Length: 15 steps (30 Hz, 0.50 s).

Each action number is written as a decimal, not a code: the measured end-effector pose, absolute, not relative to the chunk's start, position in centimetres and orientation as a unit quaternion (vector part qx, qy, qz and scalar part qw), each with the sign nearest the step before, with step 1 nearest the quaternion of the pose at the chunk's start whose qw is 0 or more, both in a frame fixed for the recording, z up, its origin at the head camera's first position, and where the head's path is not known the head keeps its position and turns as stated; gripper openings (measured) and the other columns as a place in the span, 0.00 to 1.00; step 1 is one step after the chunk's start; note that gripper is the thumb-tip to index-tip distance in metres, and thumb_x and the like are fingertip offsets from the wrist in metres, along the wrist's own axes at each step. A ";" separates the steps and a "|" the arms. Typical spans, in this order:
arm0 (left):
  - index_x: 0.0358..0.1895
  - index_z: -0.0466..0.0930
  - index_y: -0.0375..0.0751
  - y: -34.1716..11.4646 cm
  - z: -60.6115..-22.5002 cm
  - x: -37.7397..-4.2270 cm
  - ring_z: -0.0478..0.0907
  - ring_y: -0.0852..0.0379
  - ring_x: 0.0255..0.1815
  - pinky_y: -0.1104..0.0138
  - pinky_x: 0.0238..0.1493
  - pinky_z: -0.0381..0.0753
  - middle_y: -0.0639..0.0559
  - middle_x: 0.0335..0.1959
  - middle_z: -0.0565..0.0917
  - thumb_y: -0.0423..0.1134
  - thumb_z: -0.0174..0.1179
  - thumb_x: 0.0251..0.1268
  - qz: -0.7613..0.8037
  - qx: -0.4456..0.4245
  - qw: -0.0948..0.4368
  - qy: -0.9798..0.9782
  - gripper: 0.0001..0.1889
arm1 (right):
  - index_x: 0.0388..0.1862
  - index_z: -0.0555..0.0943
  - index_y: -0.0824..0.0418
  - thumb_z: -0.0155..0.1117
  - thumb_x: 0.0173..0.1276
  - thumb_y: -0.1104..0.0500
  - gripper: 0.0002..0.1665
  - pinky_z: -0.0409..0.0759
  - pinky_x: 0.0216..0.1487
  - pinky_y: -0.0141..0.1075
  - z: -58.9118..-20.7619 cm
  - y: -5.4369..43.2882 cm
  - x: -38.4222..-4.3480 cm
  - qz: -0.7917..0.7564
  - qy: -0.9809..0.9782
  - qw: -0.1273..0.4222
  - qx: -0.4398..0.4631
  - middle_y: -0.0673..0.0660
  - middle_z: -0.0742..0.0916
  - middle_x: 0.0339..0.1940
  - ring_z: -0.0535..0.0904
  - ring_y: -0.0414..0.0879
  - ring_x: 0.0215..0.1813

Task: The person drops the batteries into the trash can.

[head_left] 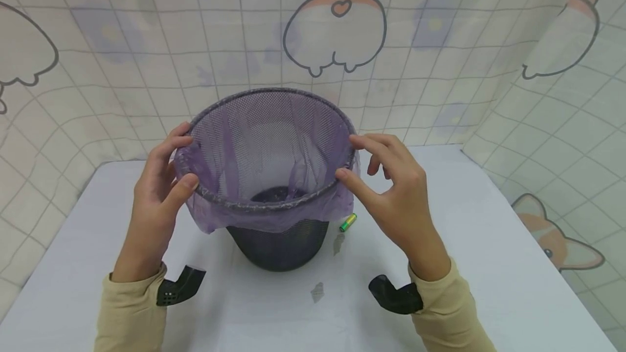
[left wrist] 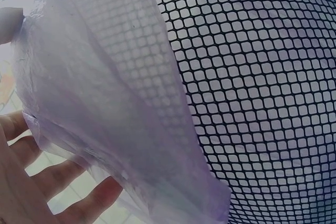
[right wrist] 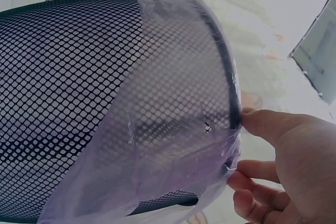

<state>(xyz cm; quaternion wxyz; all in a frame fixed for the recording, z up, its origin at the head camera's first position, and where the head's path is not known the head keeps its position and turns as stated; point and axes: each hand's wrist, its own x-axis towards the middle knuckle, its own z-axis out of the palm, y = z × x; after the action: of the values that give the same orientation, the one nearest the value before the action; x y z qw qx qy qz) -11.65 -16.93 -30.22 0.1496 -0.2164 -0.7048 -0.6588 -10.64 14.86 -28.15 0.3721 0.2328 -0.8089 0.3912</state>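
A black mesh trash bin (head_left: 279, 246) stands on the table, its mouth tipped toward me. A thin purple trash bag (head_left: 274, 221) lines it and folds down outside the rim. At the left of the rim, my left hand (head_left: 156, 194) holds the bag's edge, thumb at the front and fingers farther back. My right hand (head_left: 398, 194) pinches the bag-covered rim on the right with thumb and index finger, the other fingers curling below. In the left wrist view, the left fingers (left wrist: 58, 177) lie along the overhanging plastic. The right wrist view shows the right thumb (right wrist: 268, 124) against the rim.
A small green and yellow battery (head_left: 348, 222) lies on the white table (head_left: 489, 265) right of the bin. Two grey patches (head_left: 317, 292) mark the tabletop nearby. Behind hangs a checked curtain (head_left: 235, 31) with corgi drawings. Each wrist carries a black device (head_left: 395, 294).
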 end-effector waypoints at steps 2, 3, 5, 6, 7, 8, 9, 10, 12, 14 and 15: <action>0.68 0.64 0.40 -16.9 -30.2 -11.6 0.51 0.53 0.79 0.46 0.77 0.39 0.52 0.77 0.57 0.31 0.51 0.65 -0.660 -0.213 0.150 -0.705 0.26 | 0.53 0.82 0.63 0.75 0.53 0.60 0.26 0.64 0.35 0.30 -28.2 15.0 -10.6 0.390 -0.809 0.373 0.232 0.56 0.85 0.49 0.70 0.41 0.33; 0.68 0.64 0.40 -16.9 -30.1 -11.6 0.51 0.54 0.79 0.47 0.77 0.40 0.53 0.77 0.58 0.31 0.51 0.65 -0.661 -0.209 0.150 -0.705 0.26 | 0.53 0.82 0.63 0.75 0.53 0.60 0.26 0.64 0.35 0.30 -28.3 15.1 -10.6 0.391 -0.809 0.374 0.230 0.56 0.85 0.48 0.70 0.41 0.33; 0.68 0.64 0.40 -16.8 -30.0 -11.5 0.51 0.55 0.79 0.47 0.77 0.41 0.54 0.76 0.59 0.30 0.51 0.65 -0.663 -0.199 0.148 -0.706 0.27 | 0.52 0.82 0.62 0.75 0.52 0.60 0.26 0.64 0.35 0.32 -28.3 15.3 -10.5 0.390 -0.811 0.373 0.225 0.56 0.85 0.48 0.70 0.41 0.33; 0.68 0.64 0.39 -16.7 -29.9 -11.4 0.51 0.55 0.79 0.47 0.77 0.41 0.54 0.76 0.59 0.30 0.51 0.64 -0.664 -0.197 0.147 -0.706 0.27 | 0.53 0.82 0.62 0.75 0.52 0.60 0.26 0.64 0.35 0.32 -28.4 15.3 -10.5 0.389 -0.813 0.373 0.222 0.56 0.85 0.47 0.70 0.41 0.33; 0.68 0.64 0.39 -16.7 -29.9 -11.3 0.51 0.56 0.78 0.48 0.77 0.42 0.55 0.76 0.59 0.30 0.51 0.64 -0.665 -0.193 0.146 -0.706 0.27 | 0.52 0.82 0.62 0.76 0.52 0.61 0.26 0.64 0.35 0.32 -28.5 15.4 -10.4 0.388 -0.813 0.374 0.220 0.56 0.85 0.47 0.70 0.41 0.33; 0.68 0.63 0.38 -16.7 -29.8 -11.3 0.51 0.56 0.78 0.48 0.77 0.42 0.55 0.76 0.59 0.30 0.51 0.64 -0.666 -0.193 0.146 -0.705 0.27 | 0.52 0.83 0.62 0.76 0.52 0.61 0.26 0.64 0.35 0.32 -28.5 15.5 -10.4 0.389 -0.814 0.374 0.217 0.56 0.85 0.47 0.70 0.41 0.33; 0.68 0.63 0.38 -16.6 -29.7 -11.2 0.51 0.56 0.79 0.47 0.77 0.42 0.55 0.76 0.59 0.30 0.51 0.64 -0.666 -0.191 0.145 -0.706 0.27 | 0.52 0.82 0.62 0.75 0.52 0.61 0.26 0.64 0.35 0.32 -28.6 15.6 -10.4 0.388 -0.815 0.373 0.214 0.56 0.85 0.47 0.70 0.41 0.33; 0.68 0.63 0.38 -16.6 -29.7 -11.2 0.51 0.55 0.79 0.47 0.77 0.42 0.54 0.76 0.59 0.30 0.51 0.64 -0.666 -0.192 0.145 -0.706 0.27 | 0.53 0.82 0.62 0.75 0.52 0.61 0.26 0.64 0.35 0.32 -28.6 15.6 -10.4 0.386 -0.817 0.373 0.212 0.56 0.85 0.47 0.70 0.41 0.33; 0.69 0.63 0.38 -16.5 -29.5 -11.1 0.50 0.55 0.79 0.47 0.77 0.41 0.55 0.77 0.58 0.30 0.51 0.64 -0.663 -0.191 0.145 -0.709 0.27 | 0.53 0.83 0.61 0.75 0.52 0.63 0.26 0.64 0.35 0.33 -28.7 15.7 -10.4 0.387 -0.817 0.374 0.210 0.56 0.85 0.46 0.70 0.41 0.33; 0.69 0.63 0.39 -16.4 -29.4 -11.0 0.51 0.55 0.79 0.46 0.77 0.42 0.54 0.77 0.58 0.30 0.51 0.65 -0.665 -0.190 0.144 -0.708 0.27 | 0.52 0.83 0.62 0.75 0.52 0.63 0.26 0.64 0.35 0.32 -28.8 15.9 -10.4 0.386 -0.818 0.372 0.208 0.56 0.85 0.46 0.70 0.41 0.33; 0.68 0.63 0.39 -16.4 -29.3 -10.9 0.51 0.54 0.78 0.46 0.77 0.42 0.55 0.77 0.58 0.30 0.51 0.65 -0.665 -0.189 0.143 -0.709 0.27 | 0.53 0.82 0.62 0.75 0.53 0.62 0.25 0.64 0.35 0.32 -28.9 16.0 -10.4 0.385 -0.820 0.370 0.206 0.56 0.85 0.46 0.70 0.41 0.33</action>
<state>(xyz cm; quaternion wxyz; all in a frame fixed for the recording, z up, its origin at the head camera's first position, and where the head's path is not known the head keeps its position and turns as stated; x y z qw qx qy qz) -10.94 -16.41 -29.34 0.1429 -0.1888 -0.7085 -0.6648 -10.39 16.00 -28.88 0.3704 0.2063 -0.8199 0.3846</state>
